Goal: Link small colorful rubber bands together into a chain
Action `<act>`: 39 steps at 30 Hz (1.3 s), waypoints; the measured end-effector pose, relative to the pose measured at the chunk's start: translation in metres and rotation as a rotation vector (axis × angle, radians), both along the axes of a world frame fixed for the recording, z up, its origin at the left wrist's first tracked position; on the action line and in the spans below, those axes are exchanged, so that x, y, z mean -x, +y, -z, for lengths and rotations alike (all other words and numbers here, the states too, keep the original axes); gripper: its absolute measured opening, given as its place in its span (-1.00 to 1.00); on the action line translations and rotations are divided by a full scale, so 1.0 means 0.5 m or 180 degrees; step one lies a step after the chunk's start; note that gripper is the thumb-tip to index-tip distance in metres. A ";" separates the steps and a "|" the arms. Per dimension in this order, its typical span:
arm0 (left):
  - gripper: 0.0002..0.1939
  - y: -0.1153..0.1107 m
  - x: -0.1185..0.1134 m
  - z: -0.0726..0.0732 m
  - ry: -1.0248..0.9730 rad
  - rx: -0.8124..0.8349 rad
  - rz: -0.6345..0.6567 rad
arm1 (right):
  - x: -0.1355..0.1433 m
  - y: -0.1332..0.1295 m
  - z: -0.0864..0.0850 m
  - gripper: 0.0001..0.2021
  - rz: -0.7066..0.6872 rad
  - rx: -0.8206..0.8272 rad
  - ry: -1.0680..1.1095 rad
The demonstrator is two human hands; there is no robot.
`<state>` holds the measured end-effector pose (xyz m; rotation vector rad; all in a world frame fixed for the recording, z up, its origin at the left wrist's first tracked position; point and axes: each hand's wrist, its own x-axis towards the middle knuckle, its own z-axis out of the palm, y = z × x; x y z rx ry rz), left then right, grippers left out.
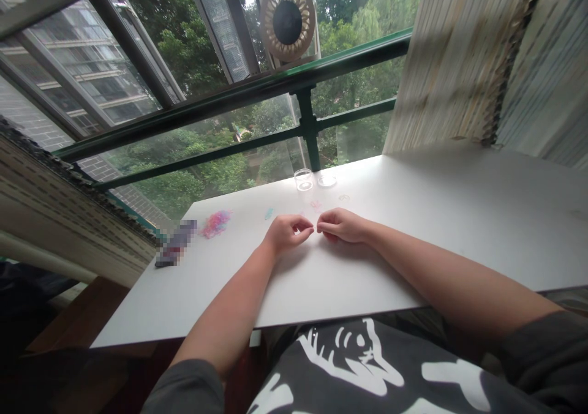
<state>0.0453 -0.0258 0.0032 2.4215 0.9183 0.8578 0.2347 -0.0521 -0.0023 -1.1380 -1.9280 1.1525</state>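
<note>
Both hands are close together above the middle of the white table (pixel 215 291), fingertips nearly meeting. My left hand (pixel 290 231) is closed in a pinch, thumb against fingers. My right hand (pixel 339 225) is pinched too, its fingers curled toward the left one. Whatever lies between the fingertips is too small to make out. Just beyond the hands are small pink pieces (pixel 316 204), a teal piece (pixel 269 214) and a pale loop (pixel 344 198). A pile of pink, purple and orange bits (pixel 215 224) lies farther left.
A clear round container (pixel 304 180) and a clear round dish or lid (pixel 327 181) stand at the table's back edge. A pixelated dark object (pixel 177 244) lies at the left edge. Behind are a green window rail (pixel 229 97), a round fan (pixel 288 21) and curtains (pixel 450 59).
</note>
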 end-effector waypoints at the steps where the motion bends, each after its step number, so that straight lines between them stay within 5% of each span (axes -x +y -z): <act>1: -0.80 0.000 0.000 0.001 -0.0014 0.0071 -0.0039 | 0.000 0.001 0.002 -0.79 0.0003 -0.0010 0.0004; 17: -0.77 0.003 -0.009 0.014 -0.0154 0.0629 0.0001 | 0.000 0.001 0.003 -0.81 0.0013 -0.0153 -0.0068; 28: -0.80 0.010 -0.005 0.013 -0.0515 0.1682 0.0370 | -0.002 -0.001 -0.001 -0.80 -0.0124 -0.0076 -0.0011; 39: -0.80 0.009 0.002 0.004 -0.0348 0.1779 0.0175 | -0.004 0.004 0.011 -0.84 -0.0179 -0.0112 0.0020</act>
